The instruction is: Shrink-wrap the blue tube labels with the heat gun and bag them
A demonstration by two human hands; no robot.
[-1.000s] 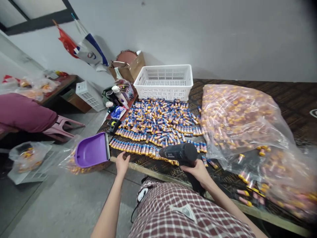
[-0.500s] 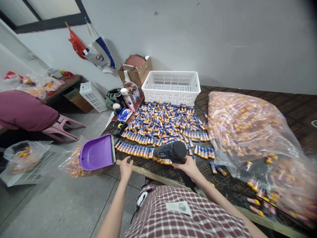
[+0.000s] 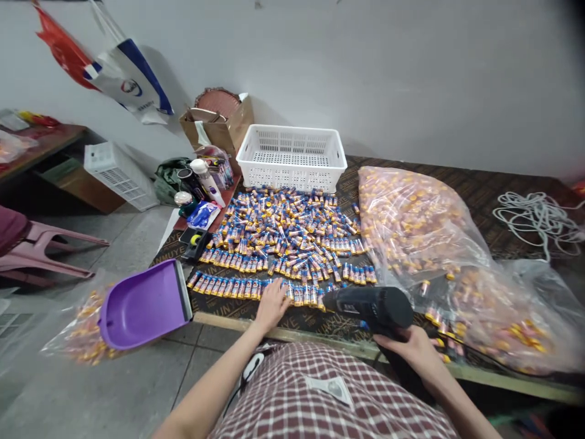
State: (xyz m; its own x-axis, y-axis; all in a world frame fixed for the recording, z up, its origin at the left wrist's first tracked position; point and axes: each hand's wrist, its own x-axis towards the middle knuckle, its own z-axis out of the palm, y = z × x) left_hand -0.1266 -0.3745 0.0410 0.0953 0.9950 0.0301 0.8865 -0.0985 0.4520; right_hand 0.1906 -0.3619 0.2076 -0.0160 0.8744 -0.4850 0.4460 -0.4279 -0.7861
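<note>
My right hand (image 3: 414, 353) is wrapped round the handle of a black hair dryer (image 3: 365, 305). Its barrel points left, over the front edge of the table. My left hand (image 3: 273, 305) reaches onto the front row of small bottles (image 3: 233, 288), fingers stretched out and touching their tops. These bottles have blue tops and yellow bottoms and stand side by side in a line. Behind them lies a loose heap of the same bottles (image 3: 283, 219), with a second, shorter row (image 3: 237, 261) at its front left.
A white plastic crate (image 3: 292, 177) stands behind the heap. To the right lies a clear bag of bottles (image 3: 411, 213), with white rope (image 3: 534, 219) beyond. A purple dustpan (image 3: 141, 305) sits at the left edge, near a tape dispenser (image 3: 194, 242) and a pink stool (image 3: 46, 244).
My left hand has moved from the table's edge up onto the front row. My right hand has carried the hair dryer right and nearer to me. The view has turned right.
</note>
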